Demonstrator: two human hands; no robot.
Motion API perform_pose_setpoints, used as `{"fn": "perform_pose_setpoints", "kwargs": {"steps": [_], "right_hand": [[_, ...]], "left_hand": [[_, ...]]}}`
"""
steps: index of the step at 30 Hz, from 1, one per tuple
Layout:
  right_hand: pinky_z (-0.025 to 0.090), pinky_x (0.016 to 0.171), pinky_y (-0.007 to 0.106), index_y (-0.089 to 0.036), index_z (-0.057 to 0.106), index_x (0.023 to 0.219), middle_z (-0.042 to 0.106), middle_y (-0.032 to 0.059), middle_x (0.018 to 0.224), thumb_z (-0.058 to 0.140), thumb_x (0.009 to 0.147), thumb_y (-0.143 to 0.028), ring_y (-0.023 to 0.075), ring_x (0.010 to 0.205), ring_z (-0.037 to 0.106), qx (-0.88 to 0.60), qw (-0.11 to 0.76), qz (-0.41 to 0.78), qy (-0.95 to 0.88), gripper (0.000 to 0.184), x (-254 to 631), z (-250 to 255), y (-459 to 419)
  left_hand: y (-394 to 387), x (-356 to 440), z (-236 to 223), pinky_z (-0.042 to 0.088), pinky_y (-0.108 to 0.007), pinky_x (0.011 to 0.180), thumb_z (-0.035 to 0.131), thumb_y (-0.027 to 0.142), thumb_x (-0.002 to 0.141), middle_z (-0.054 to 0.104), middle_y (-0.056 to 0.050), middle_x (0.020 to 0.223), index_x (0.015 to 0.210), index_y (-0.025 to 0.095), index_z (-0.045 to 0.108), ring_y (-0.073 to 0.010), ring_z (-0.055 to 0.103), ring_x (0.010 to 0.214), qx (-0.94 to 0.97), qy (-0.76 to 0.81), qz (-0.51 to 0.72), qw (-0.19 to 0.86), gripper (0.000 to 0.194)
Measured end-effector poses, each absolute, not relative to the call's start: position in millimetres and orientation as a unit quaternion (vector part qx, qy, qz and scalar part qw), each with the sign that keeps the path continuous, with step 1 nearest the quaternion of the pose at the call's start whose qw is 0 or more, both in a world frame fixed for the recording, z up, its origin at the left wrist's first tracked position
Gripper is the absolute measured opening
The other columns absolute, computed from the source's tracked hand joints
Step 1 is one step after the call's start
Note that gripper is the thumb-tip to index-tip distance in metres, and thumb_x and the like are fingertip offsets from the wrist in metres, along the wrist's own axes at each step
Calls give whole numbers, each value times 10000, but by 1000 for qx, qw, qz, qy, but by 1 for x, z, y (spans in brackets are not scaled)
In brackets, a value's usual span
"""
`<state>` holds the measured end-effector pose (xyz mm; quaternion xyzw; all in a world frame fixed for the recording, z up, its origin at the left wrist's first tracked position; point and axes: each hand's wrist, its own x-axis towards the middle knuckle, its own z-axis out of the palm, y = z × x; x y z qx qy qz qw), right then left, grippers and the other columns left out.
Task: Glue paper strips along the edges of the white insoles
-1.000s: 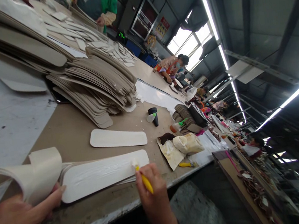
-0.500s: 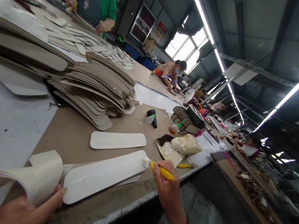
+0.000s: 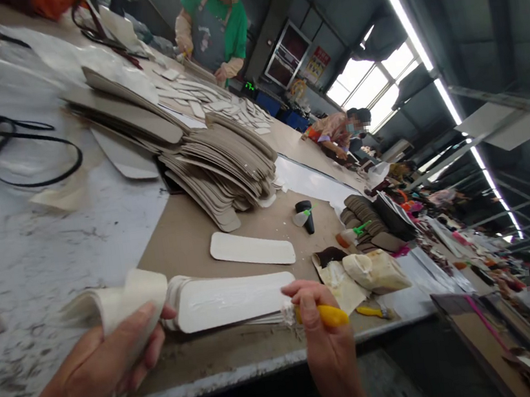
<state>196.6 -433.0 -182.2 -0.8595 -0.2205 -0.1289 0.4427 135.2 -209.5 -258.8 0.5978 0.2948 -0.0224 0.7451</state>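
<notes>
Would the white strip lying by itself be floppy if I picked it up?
The white strip may be bendy, since the curled white sheets in the left hand look similar. Its edge looks thin, so it's probably light. Lying flat, it probably won't roll.

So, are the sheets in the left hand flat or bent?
Bent: the sheets curl over at the left hand, while the white strip beside them lies flat.

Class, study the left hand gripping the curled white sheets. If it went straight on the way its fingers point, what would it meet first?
Probably the wide end of the stacked white strips, just ahead of the left hand; whether they already touch is unclear.
</notes>
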Motion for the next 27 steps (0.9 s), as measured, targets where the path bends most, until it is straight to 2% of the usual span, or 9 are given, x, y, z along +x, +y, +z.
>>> {"fn": "perform_pose_setpoints", "kwargs": {"steps": [3,6,9,11,14,16,22,25,27], "right_hand": [[442,650,241,-179,567,832,569,26,770,411,979,-427,128,710,537,-820,532,25,-209,328,195,-185,-398],[354,491,209,-160,580,832,511,0,668,484,911,-562,91,547,436,-778,572,182,-187,421,199,-197,-368],[258,408,187,-158,545,776,448,-32,604,599,775,-670,57,458,349,-706,622,311,-134,515,202,-205,-344],[221,380,182,-176,485,729,431,-49,558,673,681,-687,52,421,339,-658,658,356,-88,547,202,-207,-333],[219,373,186,-187,477,723,412,-71,514,757,610,-614,55,401,315,-650,680,336,-51,523,204,-206,-325],[260,401,194,-182,497,707,389,-75,507,749,638,-563,59,423,295,-675,671,299,-67,462,206,-206,-325],[367,547,230,-173,503,593,481,-15,563,567,812,-461,102,545,421,-762,587,206,-181,368,211,-207,-333],[371,559,235,-182,473,564,478,-14,554,545,836,-465,108,557,437,-798,559,132,-181,399,215,-205,-338],[379,542,231,-187,470,606,461,-29,558,583,813,-505,103,535,442,-803,572,84,-144,396,220,-201,-344]], "left_hand": [[-215,128,-252,414,-220,435,704,697,578,607,14,585,838,195,640,-142,510,501,490,301,-15,818,569],[-221,125,-253,518,-268,517,831,622,419,686,-58,664,749,180,693,-211,611,596,444,331,-14,833,568],[-227,126,-256,530,-298,528,841,593,405,693,-68,657,714,193,717,-229,620,580,423,302,-19,854,521],[-229,127,-258,506,-295,516,818,595,458,676,-60,620,695,199,721,-221,605,555,441,250,-24,862,472],[-232,126,-264,471,-291,502,768,630,519,619,-54,530,637,177,708,-205,565,517,491,213,-37,844,472],[-234,125,-267,468,-292,496,757,654,512,607,-53,520,632,166,703,-201,553,506,501,228,-40,834,506],[-236,122,-262,560,-340,653,696,789,439,709,-115,687,712,156,734,-283,655,645,468,293,-54,832,690],[-234,120,-260,562,-342,774,695,799,435,728,-107,742,799,165,736,-319,686,780,447,293,-71,842,732],[-232,117,-263,555,-355,785,671,819,448,731,-94,758,843,181,723,-328,683,825,437,309,-92,839,752]]}}
